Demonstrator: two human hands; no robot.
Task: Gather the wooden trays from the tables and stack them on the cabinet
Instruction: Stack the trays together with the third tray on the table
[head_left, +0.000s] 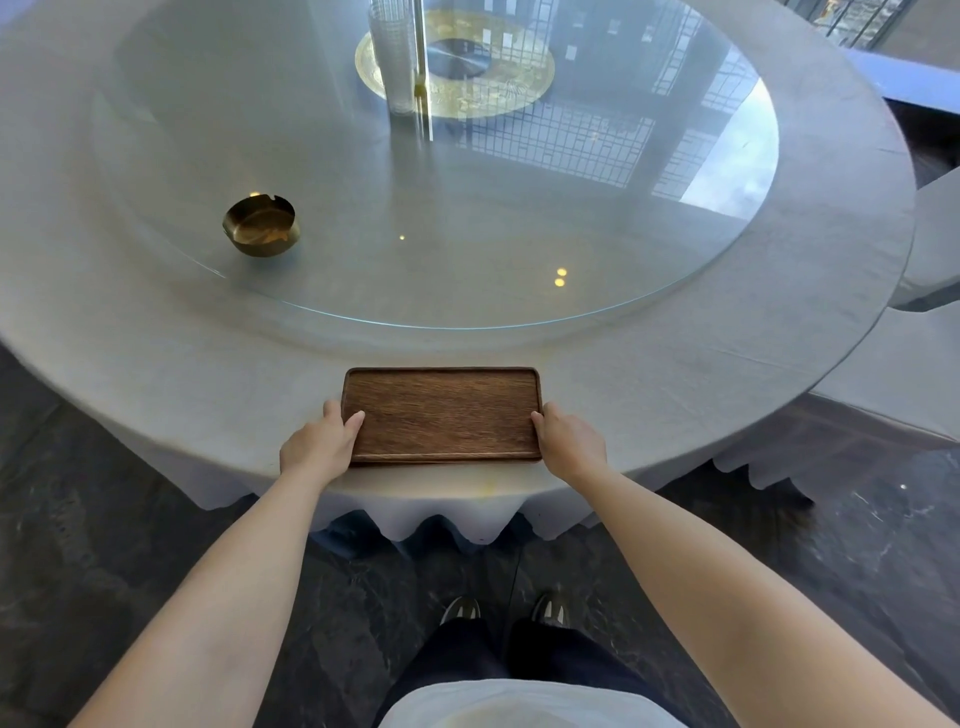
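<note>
A dark brown rectangular wooden tray (442, 414) lies flat at the near edge of a round table covered with a pale cloth (727, 374). My left hand (320, 442) grips the tray's left short side, thumb resting on the tray's inner surface. My right hand (570, 439) clasps the right short side, fingers curled under the rim. The tray is empty. No cabinet is in view.
A round glass turntable (649, 249) covers the table's middle, with a brass ashtray (262, 225) on its left part. A gold disc (519, 88) marks the centre. A cloth-covered chair (893, 374) stands at the right. Dark stone floor and my shoes are below.
</note>
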